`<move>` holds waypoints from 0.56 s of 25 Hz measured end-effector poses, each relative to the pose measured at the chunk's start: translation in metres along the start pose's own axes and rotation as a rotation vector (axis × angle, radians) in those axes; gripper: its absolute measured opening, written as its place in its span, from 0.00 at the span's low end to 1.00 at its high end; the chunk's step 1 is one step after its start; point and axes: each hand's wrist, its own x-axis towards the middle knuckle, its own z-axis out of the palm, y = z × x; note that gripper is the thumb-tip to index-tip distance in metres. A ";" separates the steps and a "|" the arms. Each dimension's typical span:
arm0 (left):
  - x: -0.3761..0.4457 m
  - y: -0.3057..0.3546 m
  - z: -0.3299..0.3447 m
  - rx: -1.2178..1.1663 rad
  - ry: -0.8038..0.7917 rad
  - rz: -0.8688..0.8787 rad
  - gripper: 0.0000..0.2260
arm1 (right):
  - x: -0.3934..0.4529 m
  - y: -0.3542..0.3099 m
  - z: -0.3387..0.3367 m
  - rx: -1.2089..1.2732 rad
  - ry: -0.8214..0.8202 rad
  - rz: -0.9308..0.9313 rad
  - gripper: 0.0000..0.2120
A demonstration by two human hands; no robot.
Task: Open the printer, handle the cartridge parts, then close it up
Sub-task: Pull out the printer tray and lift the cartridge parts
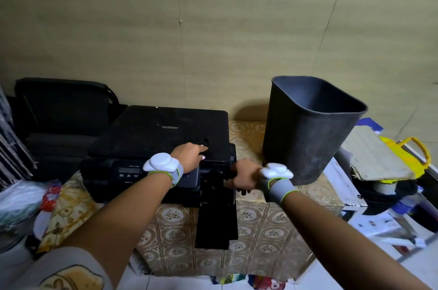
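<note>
On a patterned cloth (260, 225), against a beige wall (213, 29): black printer (156, 138), front panel facing the camera, broad flat lid on top with the long axis running left to right, slightly skewed so the right end sits nearer. Out of the front right corner, a black tray (216, 223) jutting toward the camera, long axis front to back, overhanging the cloth. Left hand (189, 156) laid flat on the lid's front right corner, fingers stretched forward and close together, pressing rather than gripping, just short of a dark recess in the lid. Right hand (245, 177) at the printer's right front edge, curled around a dark part there; fingertips tucked under and hidden, so exactly what is clamped cannot be told. White pods on grey bands (282, 189) at both wrists. Just right of the printer, a dark bin (308, 133), upright, mouth open upward, standing on the same cloth, apart from the printer. Farther right, a yellow bag (412, 150) under a worn board (376, 157). Behind the printer on the left, a black chair (64, 102).
</note>
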 end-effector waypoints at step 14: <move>-0.007 -0.032 -0.003 0.107 -0.232 -0.050 0.25 | 0.077 -0.028 -0.016 0.325 0.244 0.141 0.23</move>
